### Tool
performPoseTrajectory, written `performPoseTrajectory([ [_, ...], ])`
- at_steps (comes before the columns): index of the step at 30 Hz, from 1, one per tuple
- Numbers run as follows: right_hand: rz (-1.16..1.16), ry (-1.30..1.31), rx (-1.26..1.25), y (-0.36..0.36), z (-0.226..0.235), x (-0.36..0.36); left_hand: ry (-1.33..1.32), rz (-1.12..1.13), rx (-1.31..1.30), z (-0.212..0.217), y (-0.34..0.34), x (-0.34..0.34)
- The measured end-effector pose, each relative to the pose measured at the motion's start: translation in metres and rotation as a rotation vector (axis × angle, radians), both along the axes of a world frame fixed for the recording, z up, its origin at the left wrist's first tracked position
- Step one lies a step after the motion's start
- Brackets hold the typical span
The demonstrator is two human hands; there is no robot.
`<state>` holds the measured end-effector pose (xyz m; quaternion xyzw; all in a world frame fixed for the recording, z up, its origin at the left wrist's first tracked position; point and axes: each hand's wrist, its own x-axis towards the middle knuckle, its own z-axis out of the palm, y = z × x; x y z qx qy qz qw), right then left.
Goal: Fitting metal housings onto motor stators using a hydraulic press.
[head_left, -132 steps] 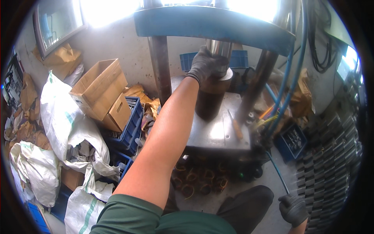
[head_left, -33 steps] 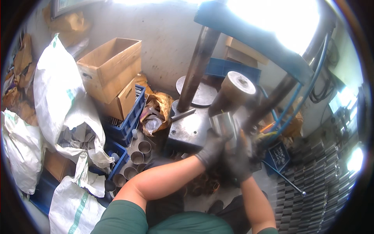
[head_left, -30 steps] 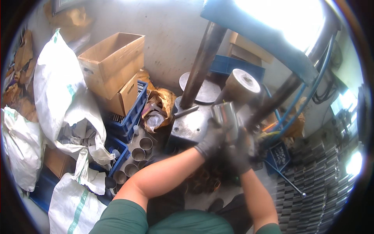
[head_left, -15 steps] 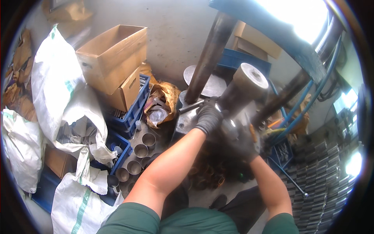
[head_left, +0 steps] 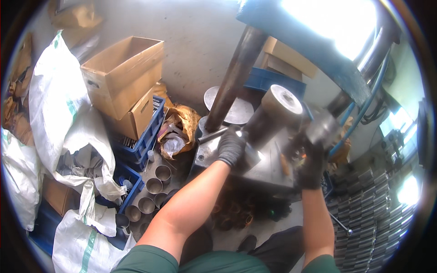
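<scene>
My left hand [head_left: 231,146], in a dark glove, is closed around a metal rod [head_left: 211,136] at the left of the press's metal bed [head_left: 268,170]. A thick steel cylinder [head_left: 275,109] with a pale round end face leans beside that hand. My right hand [head_left: 312,166], also gloved, is raised at the right of the bed. It grips a silvery, cup-shaped metal piece [head_left: 323,128], smeared by motion. Between my hands a thin tool with an orange-brown handle [head_left: 284,164] rests on the bed.
Several open metal cups [head_left: 146,205] stand on the floor at left, near blue crates [head_left: 132,186], white sacks [head_left: 59,91] and a cardboard box [head_left: 123,73]. Steel columns [head_left: 234,79] and blue hoses [head_left: 371,98] flank the press. Stacked metal parts [head_left: 378,218] fill the right side.
My right hand has moved right and up, away from the cylinder, carrying the metal cup. My left hand remains on the rod. The whole view has shifted slightly.
</scene>
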<state>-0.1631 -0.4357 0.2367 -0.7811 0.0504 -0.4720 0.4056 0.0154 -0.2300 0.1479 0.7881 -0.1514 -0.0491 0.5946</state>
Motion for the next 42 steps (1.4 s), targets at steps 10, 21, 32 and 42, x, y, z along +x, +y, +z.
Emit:
performPoseTrajectory([
  [10, -0.312, 0.106, -0.346, -0.016, 0.054, 0.137, 0.06, 0.137, -0.053, -0.008, -0.005, 0.001],
  [21, 0.126, 0.311, 0.087, 0.021, 0.01, 0.027, -0.278, -0.262, -0.372, 0.023, -0.008, -0.062],
  [32, 0.488, 1.23, 0.396, -0.033, -0.087, -0.14, -0.692, -1.067, -0.343, 0.051, -0.012, -0.171],
  [42, -0.013, 1.654, 0.248, -0.131, -0.148, -0.284, -0.629, -0.522, 0.639, -0.033, -0.032, -0.08],
])
